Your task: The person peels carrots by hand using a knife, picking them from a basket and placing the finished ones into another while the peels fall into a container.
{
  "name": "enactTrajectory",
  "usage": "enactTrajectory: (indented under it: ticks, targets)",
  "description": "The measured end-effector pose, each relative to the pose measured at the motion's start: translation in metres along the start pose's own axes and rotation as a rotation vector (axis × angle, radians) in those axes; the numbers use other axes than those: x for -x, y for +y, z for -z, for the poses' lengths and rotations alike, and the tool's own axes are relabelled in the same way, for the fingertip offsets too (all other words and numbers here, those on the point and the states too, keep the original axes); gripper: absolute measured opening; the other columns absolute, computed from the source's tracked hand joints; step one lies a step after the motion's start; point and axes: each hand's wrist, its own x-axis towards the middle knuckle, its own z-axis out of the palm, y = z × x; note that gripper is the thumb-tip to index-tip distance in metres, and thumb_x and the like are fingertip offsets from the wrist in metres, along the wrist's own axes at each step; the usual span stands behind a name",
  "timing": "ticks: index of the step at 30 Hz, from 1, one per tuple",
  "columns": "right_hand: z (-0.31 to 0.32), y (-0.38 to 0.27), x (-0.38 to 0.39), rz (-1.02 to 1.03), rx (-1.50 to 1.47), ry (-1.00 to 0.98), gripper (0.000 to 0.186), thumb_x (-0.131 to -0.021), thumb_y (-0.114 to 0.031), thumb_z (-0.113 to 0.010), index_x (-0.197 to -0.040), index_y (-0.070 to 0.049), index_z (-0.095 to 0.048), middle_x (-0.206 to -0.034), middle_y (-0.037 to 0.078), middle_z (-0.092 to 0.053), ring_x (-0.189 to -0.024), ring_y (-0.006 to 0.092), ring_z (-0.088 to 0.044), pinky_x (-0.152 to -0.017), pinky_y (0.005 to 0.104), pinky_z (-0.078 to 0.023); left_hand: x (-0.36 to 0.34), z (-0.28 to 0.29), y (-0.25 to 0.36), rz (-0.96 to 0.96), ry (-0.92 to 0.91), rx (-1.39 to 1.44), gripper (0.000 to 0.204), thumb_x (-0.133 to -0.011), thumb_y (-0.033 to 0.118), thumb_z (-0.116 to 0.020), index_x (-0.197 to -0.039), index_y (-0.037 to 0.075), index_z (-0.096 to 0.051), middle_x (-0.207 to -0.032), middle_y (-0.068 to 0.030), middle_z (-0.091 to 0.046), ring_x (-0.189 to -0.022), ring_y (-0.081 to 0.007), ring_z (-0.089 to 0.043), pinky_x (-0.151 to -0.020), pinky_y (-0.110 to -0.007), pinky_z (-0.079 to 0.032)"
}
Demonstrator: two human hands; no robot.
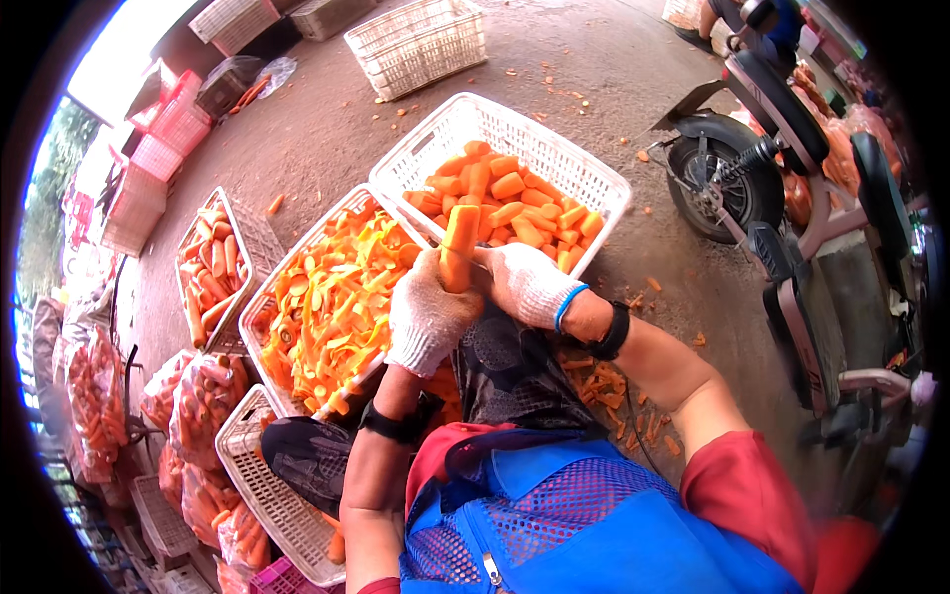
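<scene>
A peeled orange carrot (459, 240) stands upright in my left hand (432, 315), which wears a white knitted glove and has its fingers wrapped round the lower end. Close against it is my right hand (529, 284), also gloved, with a blue cuff edge and curled fingers; what those fingers hold is hidden. Just beyond both hands is a white plastic basket (539, 147) with many peeled carrots (510, 185) in it. To the left, a second white basket (259, 361) is heaped with orange peelings (332, 287).
A smaller crate (259, 233) of unpeeled carrots stands at far left. Near my left leg is another white crate (287, 525), beside bagged carrots (206, 411). A parked scooter (792, 188) stands right, a pale basket (416, 45) ahead. Peel scraps (618, 391) litter the floor. Another person (782, 30) is far right.
</scene>
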Motion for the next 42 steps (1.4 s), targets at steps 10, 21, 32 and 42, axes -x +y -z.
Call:
enactTrajectory:
  ticks: [10,21,32,42]
  targets:
    - [-0.020,0.071,0.018,-0.143,-0.036,0.257,0.027,-0.103,-0.036,-0.058,-0.110,-0.011,-0.068,-0.092,0.023,-0.073,-0.090,0.0454,-0.070,-0.074,0.0535,-0.055,-0.033,-0.045,0.012,-0.211,-0.226,-0.135,0.038,-0.081,0.023,-0.080,-0.110,0.004,-0.065,-0.094,-0.0253,-0.073,-0.092,-0.0452,-0.072,-0.079,-0.052,-0.056]
    - [0.026,0.086,0.021,-0.390,-0.420,0.056,0.043,-0.104,-0.039,-0.053,-0.110,0.001,-0.069,-0.082,0.018,-0.071,-0.075,0.0275,-0.072,-0.063,0.0410,-0.055,-0.044,-0.078,0.055,-0.083,-0.160,-0.165,0.029,-0.078,0.022,-0.080,-0.098,0.006,-0.067,-0.083,-0.0206,-0.073,-0.086,-0.0404,-0.073,-0.077,-0.046,-0.057]
    - [0.015,0.130,0.072,-0.756,-1.378,0.501,0.021,-0.101,-0.028,-0.067,-0.101,-0.007,-0.069,-0.060,-0.007,-0.039,-0.047,0.0083,-0.036,-0.050,0.0290,-0.044,-0.079,-0.104,0.031,0.185,-0.206,0.485,0.076,-0.079,0.027,-0.085,-0.140,-0.006,-0.053,-0.101,-0.0179,-0.073,-0.076,-0.0191,-0.071,-0.066,-0.033,-0.058]
    - [-0.028,0.052,0.087,-0.936,-1.502,0.372,0.019,-0.102,-0.039,-0.068,-0.096,-0.022,-0.064,-0.065,-0.013,-0.045,-0.050,0.0041,-0.042,-0.042,0.0245,-0.034,0.049,0.130,-0.055,0.282,0.137,0.810,0.048,-0.090,0.011,-0.073,-0.134,-0.005,-0.059,-0.109,-0.0123,-0.068,-0.084,-0.0187,-0.072,-0.066,-0.028,-0.061]
